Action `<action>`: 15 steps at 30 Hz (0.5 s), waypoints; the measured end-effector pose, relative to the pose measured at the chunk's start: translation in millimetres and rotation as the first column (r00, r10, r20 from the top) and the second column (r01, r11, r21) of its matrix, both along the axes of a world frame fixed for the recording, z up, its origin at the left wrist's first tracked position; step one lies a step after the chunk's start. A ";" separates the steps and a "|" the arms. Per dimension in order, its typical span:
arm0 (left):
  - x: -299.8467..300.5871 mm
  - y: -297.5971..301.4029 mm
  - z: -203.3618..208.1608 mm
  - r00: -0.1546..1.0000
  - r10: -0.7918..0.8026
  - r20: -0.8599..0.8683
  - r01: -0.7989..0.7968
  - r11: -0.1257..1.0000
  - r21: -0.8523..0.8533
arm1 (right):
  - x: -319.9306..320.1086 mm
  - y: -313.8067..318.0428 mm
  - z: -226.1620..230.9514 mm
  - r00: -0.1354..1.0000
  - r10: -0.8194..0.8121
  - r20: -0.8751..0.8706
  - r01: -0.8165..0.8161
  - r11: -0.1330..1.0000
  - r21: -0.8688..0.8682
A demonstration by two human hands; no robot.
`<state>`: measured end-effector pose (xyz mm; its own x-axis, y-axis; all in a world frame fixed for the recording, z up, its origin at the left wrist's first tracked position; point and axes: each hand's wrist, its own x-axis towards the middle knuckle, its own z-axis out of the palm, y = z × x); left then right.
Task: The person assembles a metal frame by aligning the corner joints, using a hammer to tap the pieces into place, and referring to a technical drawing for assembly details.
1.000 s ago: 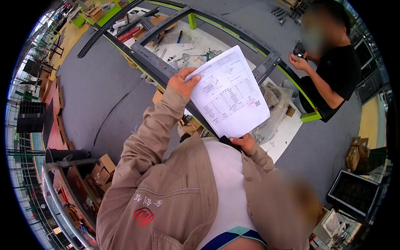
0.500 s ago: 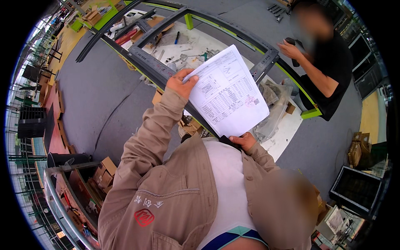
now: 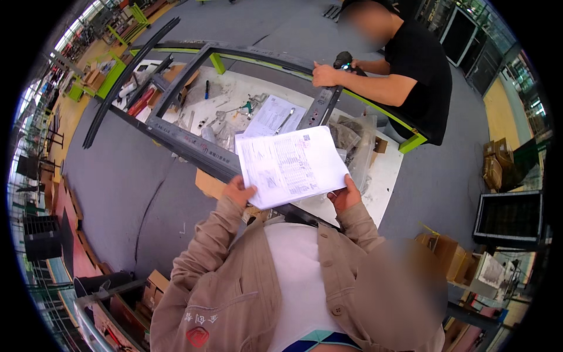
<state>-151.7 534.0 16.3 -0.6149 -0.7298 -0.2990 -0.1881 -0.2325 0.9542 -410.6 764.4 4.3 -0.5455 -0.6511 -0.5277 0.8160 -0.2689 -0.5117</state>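
Note:
A stack of white printed sheets [image 3: 292, 169] lies tilted between my hands, over the near bar of a dark grey metal frame [image 3: 190, 146]. My left hand [image 3: 238, 192] pinches its lower left corner, thumb on top and fingers hidden beneath. At the lower right corner, my right hand [image 3: 347, 197] is closed on the edge, with its thumb up along the side. Behind the stack, another printed sheet [image 3: 275, 111] rests on the white tabletop [image 3: 231, 88], with a slim metal tool [image 3: 285, 120] on it.
Across the frame, a co-worker [image 3: 419, 64] in black leans in with a dark power drill [image 3: 343, 60] at the frame's far right corner. Small metal parts, a blue marker [image 3: 207, 89] and clear plastic bags [image 3: 358, 138] lie on the table. A green support [image 3: 413, 143] stands right.
The sheets have turned and come down flatter toward me, and my right hand now grips their edge. A sheet on the table has come into sight. The co-worker has leaned over the frame.

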 end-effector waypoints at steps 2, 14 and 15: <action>-10.2 18.5 -3.8 0.998 -0.042 -0.044 0.048 0.988 0.148 | 6.0 3.2 4.6 0.990 0.133 -0.051 -0.134 0.991 -0.017; -22.3 40.5 12.0 0.942 -0.136 0.308 0.275 0.837 -0.472 | -65.2 56.3 -91.1 0.651 0.240 -0.720 0.365 0.733 0.574; -20.7 39.4 20.3 0.939 -0.104 0.327 0.298 0.720 -0.627 | -73.3 65.3 -98.1 0.667 0.234 -0.707 0.360 0.730 0.581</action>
<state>-172.4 573.4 36.7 -0.7441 -0.6665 0.0449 -0.4079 0.5066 0.7596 -483.9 829.7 -93.9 -0.9424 -0.2640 -0.2055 0.1142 0.3234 -0.9393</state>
